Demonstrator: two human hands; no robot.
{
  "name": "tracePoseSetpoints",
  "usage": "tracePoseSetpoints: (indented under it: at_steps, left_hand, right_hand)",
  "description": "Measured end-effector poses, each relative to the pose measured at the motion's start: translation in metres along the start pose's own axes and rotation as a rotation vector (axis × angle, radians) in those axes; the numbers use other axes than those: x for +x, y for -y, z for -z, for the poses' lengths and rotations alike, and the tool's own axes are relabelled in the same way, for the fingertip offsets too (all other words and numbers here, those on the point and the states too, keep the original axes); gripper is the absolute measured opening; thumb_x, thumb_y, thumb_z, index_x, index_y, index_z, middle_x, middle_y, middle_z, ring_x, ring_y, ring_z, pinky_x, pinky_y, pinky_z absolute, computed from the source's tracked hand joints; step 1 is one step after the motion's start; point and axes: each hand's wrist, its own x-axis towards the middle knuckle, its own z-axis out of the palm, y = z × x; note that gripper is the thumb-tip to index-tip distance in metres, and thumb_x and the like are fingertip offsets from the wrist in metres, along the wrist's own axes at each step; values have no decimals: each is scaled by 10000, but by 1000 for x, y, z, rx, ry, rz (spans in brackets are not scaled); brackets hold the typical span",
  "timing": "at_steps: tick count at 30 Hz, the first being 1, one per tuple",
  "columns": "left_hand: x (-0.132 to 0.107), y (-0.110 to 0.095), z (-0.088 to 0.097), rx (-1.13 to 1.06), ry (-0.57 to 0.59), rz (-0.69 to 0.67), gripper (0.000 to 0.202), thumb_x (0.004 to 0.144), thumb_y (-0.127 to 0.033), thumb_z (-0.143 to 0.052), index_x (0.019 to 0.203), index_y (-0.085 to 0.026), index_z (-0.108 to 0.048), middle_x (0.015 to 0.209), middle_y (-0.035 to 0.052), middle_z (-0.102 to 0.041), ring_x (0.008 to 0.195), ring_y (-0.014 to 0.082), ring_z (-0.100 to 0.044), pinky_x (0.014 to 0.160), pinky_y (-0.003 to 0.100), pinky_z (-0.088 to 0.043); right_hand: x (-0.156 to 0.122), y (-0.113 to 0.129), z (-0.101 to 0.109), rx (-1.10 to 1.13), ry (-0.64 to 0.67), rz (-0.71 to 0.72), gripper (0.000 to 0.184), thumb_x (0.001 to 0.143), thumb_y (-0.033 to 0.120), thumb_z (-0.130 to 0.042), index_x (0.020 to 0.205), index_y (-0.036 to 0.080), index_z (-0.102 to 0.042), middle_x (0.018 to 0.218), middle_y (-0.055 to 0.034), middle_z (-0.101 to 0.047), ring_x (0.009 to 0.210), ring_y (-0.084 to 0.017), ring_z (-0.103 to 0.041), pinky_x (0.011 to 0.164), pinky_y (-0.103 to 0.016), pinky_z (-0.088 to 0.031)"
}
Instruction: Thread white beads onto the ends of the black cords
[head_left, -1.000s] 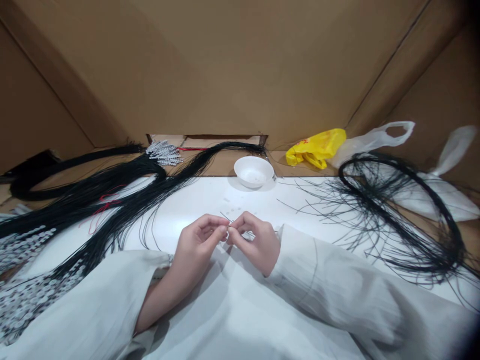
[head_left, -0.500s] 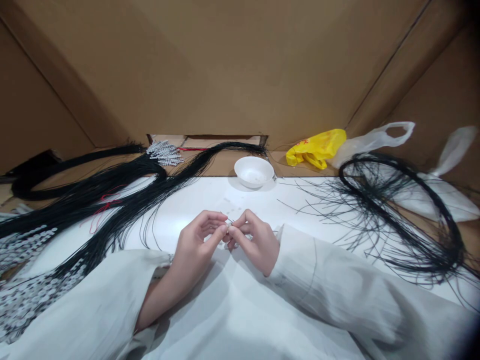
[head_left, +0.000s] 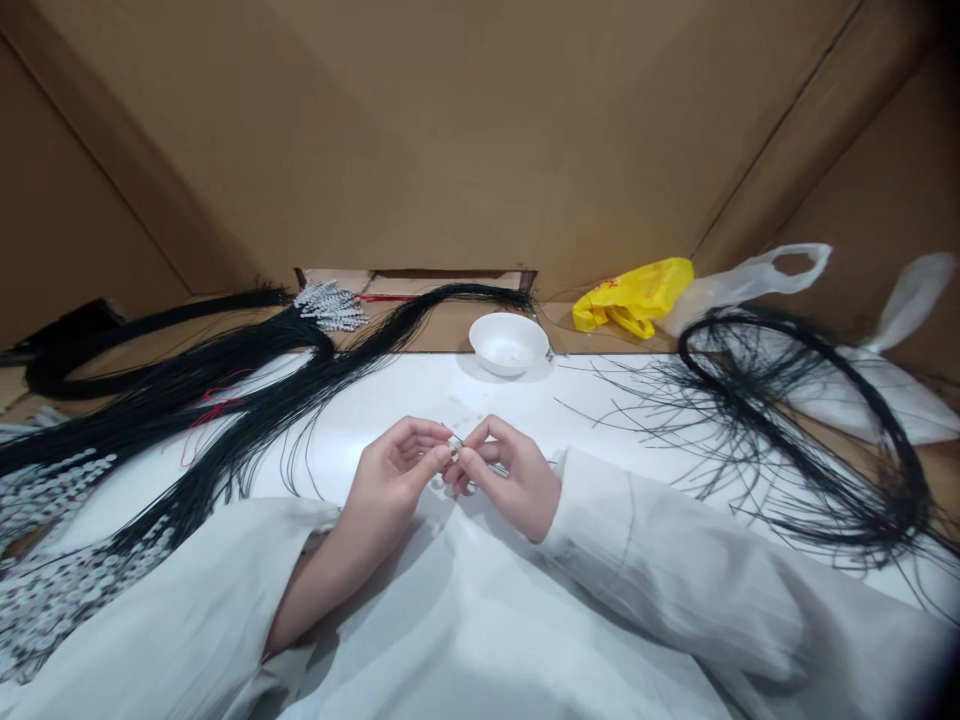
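Note:
At the middle of the white tabletop my left hand (head_left: 394, 470) is closed in a pinch on a small white bead (head_left: 454, 446). My right hand (head_left: 517, 478) faces it, thumb and forefinger pinched on a thin black cord (head_left: 457, 437) that shows between the fingertips at the bead. Whether the cord passes through the bead is too small to tell. Its rest is mostly hidden by the right hand. A few pale small pieces (head_left: 471, 488) show under the right fingers. Beyond the hands stands a white bowl (head_left: 508, 345) with small pale contents.
Long bundles of black cord (head_left: 277, 420) lie on the left, many ending in white beads (head_left: 82, 590), with red thread (head_left: 214, 410) across them. A coil of black cord (head_left: 877, 400) spreads on the right. Behind are a yellow bag (head_left: 637, 295), clear plastic bags (head_left: 757, 285) and a cardboard wall (head_left: 480, 140).
My fingertips have drawn slightly apart, so the white bead and the black cord between them show more clearly. My right hand has shifted slightly up. Everything else stays in place.

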Motion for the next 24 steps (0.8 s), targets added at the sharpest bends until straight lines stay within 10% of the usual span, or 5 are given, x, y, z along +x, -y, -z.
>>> tracePoseSetpoints:
  at_steps: [10, 24]
  left_hand:
    - [-2, -6, -3, 25, -21, -4, 111, 743, -243, -638, 808, -164, -594, 758, 12, -633, 710, 121, -591, 659, 204, -452]
    - [-7, 1, -1, 177, -21, -168, 58, 795, -207, -580, 852, -205, -591, 836, -16, -623, 815, 110, -582, 742, 203, -447]
  right_hand:
    - [1, 9, 5, -416, -211, 227, 93, 742, 135, -580, 744, 180, -662, 704, -18, -634, 636, -120, -558, 618, -238, -455]
    - [-1, 20, 4, -529, -198, 270, 120, 677, 40, -562, 668, 151, -606, 656, 0, -595, 618, -103, -527, 611, -215, -429]
